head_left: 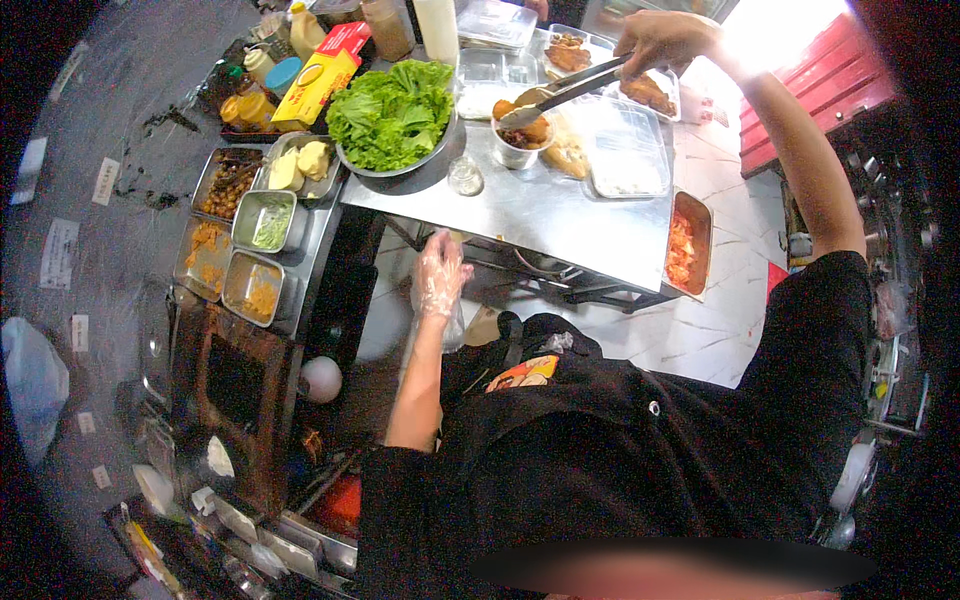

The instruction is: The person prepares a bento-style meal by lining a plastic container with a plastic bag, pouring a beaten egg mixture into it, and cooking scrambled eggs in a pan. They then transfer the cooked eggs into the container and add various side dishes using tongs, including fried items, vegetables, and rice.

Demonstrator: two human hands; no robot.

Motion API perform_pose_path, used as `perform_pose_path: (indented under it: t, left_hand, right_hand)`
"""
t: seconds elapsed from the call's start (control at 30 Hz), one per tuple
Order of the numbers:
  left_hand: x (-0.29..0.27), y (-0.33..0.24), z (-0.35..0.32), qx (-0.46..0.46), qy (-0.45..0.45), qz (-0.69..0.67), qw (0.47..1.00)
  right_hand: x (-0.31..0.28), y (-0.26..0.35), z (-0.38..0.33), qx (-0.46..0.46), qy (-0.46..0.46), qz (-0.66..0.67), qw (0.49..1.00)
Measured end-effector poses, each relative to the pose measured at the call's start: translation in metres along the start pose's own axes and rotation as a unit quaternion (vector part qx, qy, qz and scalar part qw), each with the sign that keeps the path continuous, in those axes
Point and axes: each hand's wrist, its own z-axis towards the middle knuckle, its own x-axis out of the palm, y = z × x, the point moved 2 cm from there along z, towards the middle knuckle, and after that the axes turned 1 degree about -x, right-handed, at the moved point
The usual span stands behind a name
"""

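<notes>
My right hand [668, 42] is closed around metal tongs [575, 88] at the far side of the steel table. The tongs' tips reach the rim of a small metal cup [517, 155] holding browned fried pieces [535, 132]. My left hand [440, 275], in a clear plastic glove, hangs in front of the table's near edge. Its fingers are loosely bent with the thumb apart, and I see nothing held in it. Beside the cup lie a light brown food piece [568, 155] and a clear plastic container with white rice [625, 178].
Lettuce [390, 115] fills a metal bowl, with a small glass jar [465, 177] close by. Metal food trays [268, 222] stand at the left. More containers with fried food [650, 95] sit at the back. A tray of orange-red food [685, 245] adjoins the table's right end.
</notes>
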Motion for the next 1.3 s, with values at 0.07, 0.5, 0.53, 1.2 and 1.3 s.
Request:
perform_pose_path:
  t: [0.07,0.5,0.53,1.2,1.3]
  left_hand:
    - [-0.018,0.014,-0.01,-0.011,0.009,0.004,1.0]
    - [-0.154,0.01,-0.095,-0.065,-0.005,-0.056,0.996]
    - [-0.164,0.002,-0.11,-0.043,0.019,-0.075,0.996]
    - [-0.343,-0.019,-0.317,0.18,-0.178,-0.371,0.893]
    - [-0.364,-0.02,-0.336,0.102,-0.291,-0.344,0.887]
  right_hand:
    - [0.001,-0.009,0.014,-0.041,0.03,-0.01,0.999]
    - [-0.036,0.042,-0.058,0.028,-0.08,0.147,0.986]
    - [-0.034,0.052,-0.064,0.004,-0.098,0.232,0.968]
    - [0.124,0.742,-0.054,-0.488,0.266,0.733,0.393]
    - [0.125,0.794,-0.064,-0.443,0.229,0.654,0.569]
